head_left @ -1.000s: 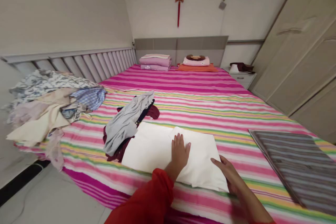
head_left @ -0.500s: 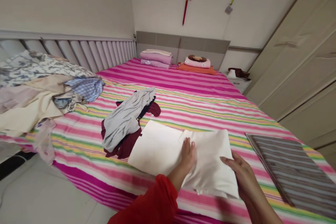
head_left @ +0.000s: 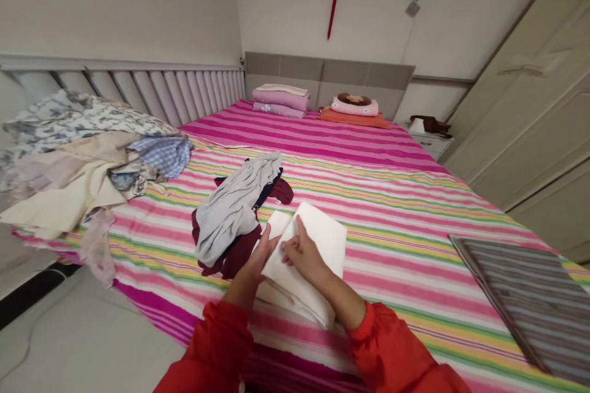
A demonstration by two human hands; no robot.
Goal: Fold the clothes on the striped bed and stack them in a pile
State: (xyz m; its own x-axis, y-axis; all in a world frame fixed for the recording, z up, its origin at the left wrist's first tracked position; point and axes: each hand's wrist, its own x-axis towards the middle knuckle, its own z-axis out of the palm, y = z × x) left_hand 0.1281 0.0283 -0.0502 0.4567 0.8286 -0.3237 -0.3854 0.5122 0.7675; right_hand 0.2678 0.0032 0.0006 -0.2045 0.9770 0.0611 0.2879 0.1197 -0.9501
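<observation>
A white garment (head_left: 325,233) lies folded over on itself at the near side of the bed, its exact kind hard to make out. At its left fold is my left hand (head_left: 259,259), fingers stretched out along the cloth, touching the lower layer. My right hand (head_left: 302,255) is on the upper layer; its index finger points forward while the thumb and other fingers are curled on the left edge of the folded-over part. Just beyond my left hand, a grey garment (head_left: 233,215) is heaped on dark red clothing (head_left: 237,255).
A loose pile of clothes (head_left: 78,153) covers the bed's left side by the white railing (head_left: 175,83). Folded striped grey-brown fabric (head_left: 520,295) lies at the right. Folded lilac bedding (head_left: 280,98) and an orange pillow (head_left: 354,118) sit near the headboard (head_left: 295,67).
My right hand has brought the garment's right part leftward over the rest, making a smaller folded shape. My left hand has moved from the garment's middle to its left side.
</observation>
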